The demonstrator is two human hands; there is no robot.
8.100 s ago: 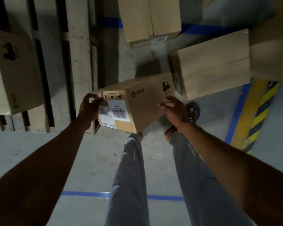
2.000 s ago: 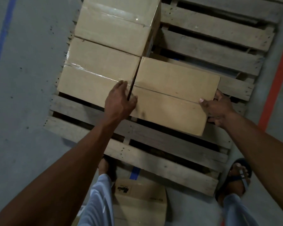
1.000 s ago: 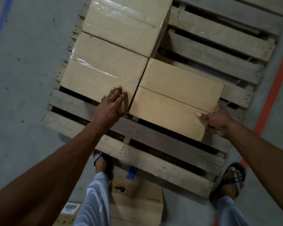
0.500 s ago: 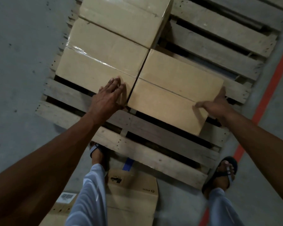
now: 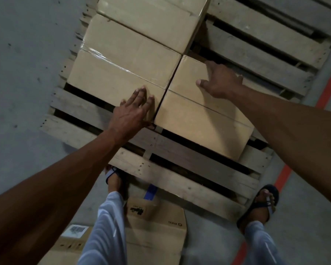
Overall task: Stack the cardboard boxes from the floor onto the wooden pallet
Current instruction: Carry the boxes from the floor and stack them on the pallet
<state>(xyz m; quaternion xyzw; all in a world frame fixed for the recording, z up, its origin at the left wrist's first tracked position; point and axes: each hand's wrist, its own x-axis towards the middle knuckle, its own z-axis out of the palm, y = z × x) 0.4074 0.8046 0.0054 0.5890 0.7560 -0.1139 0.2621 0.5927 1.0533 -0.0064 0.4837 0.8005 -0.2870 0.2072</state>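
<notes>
Right box (image 5: 203,119) on pallet (image 5: 180,169), flat left hand (image 5: 131,113) beside, spread right hand (image 5: 220,81) atop

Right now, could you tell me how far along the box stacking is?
Three cardboard boxes sit on the wooden pallet. Left hand and right hand lie flat on the two nearest. A printed box still waits on the floor.

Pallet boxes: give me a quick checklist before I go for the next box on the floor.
1. Near-right box flush against near-left box: ok.
2. Near-right box fully on the pallet: ok.
3. Left hand free, resting flat on the near-left box: ok.
4. Right hand free, open over the near-right box: ok.
5. Floor box by the feet reachable: ok.
6. Its weight: cannot tell.
</notes>
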